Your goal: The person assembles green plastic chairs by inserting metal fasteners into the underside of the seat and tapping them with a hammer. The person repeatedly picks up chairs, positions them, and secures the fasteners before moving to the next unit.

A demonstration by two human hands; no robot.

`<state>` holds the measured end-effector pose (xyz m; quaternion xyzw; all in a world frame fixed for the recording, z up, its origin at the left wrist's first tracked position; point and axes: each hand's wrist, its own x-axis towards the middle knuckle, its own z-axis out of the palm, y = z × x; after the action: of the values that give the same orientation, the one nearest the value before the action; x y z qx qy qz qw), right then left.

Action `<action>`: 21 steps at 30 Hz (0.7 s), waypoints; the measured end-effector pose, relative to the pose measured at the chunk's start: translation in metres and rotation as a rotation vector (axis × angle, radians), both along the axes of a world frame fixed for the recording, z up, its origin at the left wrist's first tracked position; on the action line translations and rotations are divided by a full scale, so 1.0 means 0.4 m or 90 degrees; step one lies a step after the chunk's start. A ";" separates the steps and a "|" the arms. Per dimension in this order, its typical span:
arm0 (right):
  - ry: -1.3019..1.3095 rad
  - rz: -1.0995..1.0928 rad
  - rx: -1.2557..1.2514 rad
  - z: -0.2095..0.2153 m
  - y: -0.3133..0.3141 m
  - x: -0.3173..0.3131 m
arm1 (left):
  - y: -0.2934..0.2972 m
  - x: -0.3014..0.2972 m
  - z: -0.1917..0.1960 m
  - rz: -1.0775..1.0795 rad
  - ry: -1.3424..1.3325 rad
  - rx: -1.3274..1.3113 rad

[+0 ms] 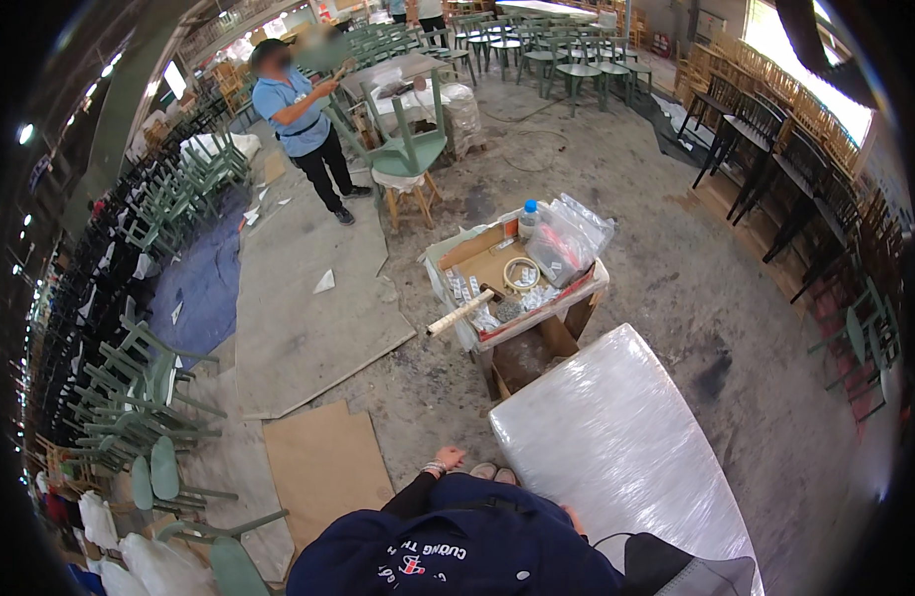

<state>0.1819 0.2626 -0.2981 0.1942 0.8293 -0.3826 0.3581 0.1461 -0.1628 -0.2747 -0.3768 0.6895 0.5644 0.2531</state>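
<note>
1. Your left hand [448, 459] shows only in part at the lower middle of the view, above your dark sleeve, with a beaded bracelet [435, 467] at the wrist. It hangs over the concrete floor [428, 397] and touches nothing; whether its fingers are curled or loose cannot be told.
2. Your right hand is hidden behind your dark jacket [457, 541], so its grip cannot be seen.
3. Nearest to you, just to your right, lies a long panel wrapped in clear plastic film [616, 437], reaching from the lower edge up toward the box.
4. Beyond its far end stands an open cardboard box [517, 288] on a low support. It holds a roll of tape [522, 273], a bottle with a blue cap [528, 219], clear plastic bags [577, 238] and small packets. A wooden handle [460, 312] juts out over its left rim.
5. A flat cardboard sheet [323, 462] lies on the floor to your left.
6. Farther off, another person in a blue shirt [304, 124] stands beside an upturned green chair [403, 149] set on a stool.
7. Stacked green chairs [130, 397] line the left side; dark chairs [775, 169] line the right.
</note>
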 end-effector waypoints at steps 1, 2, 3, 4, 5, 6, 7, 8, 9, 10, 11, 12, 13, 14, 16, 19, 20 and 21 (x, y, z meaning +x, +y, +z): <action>0.000 -0.002 0.000 0.000 0.001 0.000 | 0.005 -0.004 0.001 -0.009 -0.002 0.002; 0.000 -0.002 0.003 0.000 0.001 0.002 | 0.008 -0.009 0.002 -0.018 -0.004 0.003; 0.001 -0.005 0.003 0.001 0.002 0.002 | 0.011 -0.013 0.004 -0.024 -0.006 -0.001; 0.001 -0.006 0.001 0.001 0.003 0.002 | 0.014 -0.017 0.002 -0.028 -0.008 -0.006; 0.001 -0.007 0.000 0.001 0.003 0.003 | 0.017 -0.021 0.000 -0.033 -0.010 -0.010; 0.002 -0.008 0.001 0.001 0.002 0.002 | 0.019 -0.024 -0.002 -0.041 -0.009 -0.010; 0.002 -0.007 0.000 0.000 0.002 0.002 | 0.016 -0.027 -0.002 -0.048 -0.007 -0.010; 0.002 -0.007 0.000 -0.002 0.002 0.000 | 0.015 -0.029 -0.003 -0.054 -0.005 -0.010; 0.002 -0.007 0.000 -0.002 0.003 0.002 | 0.015 -0.029 -0.004 -0.055 -0.007 -0.014; 0.002 -0.007 0.001 -0.001 0.007 0.002 | 0.016 -0.026 -0.005 -0.055 -0.009 -0.019; 0.002 -0.006 0.003 -0.001 0.008 0.001 | 0.017 -0.024 -0.006 -0.055 -0.011 -0.023; 0.008 -0.014 -0.001 -0.002 0.005 0.001 | 0.014 -0.040 0.000 -0.063 -0.003 -0.025; 0.006 -0.011 0.002 -0.003 0.009 0.002 | 0.013 -0.033 -0.001 -0.059 -0.003 -0.021; 0.004 -0.008 0.001 -0.004 0.010 0.004 | 0.010 -0.028 -0.001 -0.055 -0.002 -0.018; 0.005 -0.005 0.004 -0.007 0.016 0.004 | 0.006 -0.027 0.001 -0.073 -0.023 -0.020; 0.005 -0.007 0.007 -0.010 0.026 0.010 | 0.006 -0.026 0.004 -0.067 -0.018 -0.019; 0.007 -0.006 0.007 -0.012 0.029 0.010 | 0.006 -0.023 0.000 -0.059 -0.011 -0.017; 0.007 -0.004 0.008 -0.014 0.030 0.011 | 0.006 -0.020 -0.003 -0.053 -0.010 -0.014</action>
<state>0.1864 0.2746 -0.3039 0.1969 0.8330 -0.3795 0.3511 0.1380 -0.1604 -0.2760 -0.3547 0.7086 0.5429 0.2782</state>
